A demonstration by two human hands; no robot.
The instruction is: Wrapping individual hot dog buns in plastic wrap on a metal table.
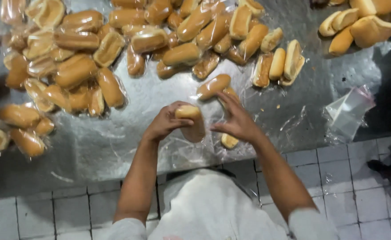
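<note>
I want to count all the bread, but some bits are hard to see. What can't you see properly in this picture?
- Head view: the bun in the left hand is partly covered by fingers.
- A second bun shows only below the right hand.
- Bread piles run off the top and left edges, so no full count.
- Clear bags: their number is unclear; the plastic blurs together.

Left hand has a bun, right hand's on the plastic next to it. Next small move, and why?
Probably slide the bun fully into the clear bag. The left hand grips the bun's top end, the right hand pinches the film beside it, and the wrapped buns piled beyond are already bagged.
</note>
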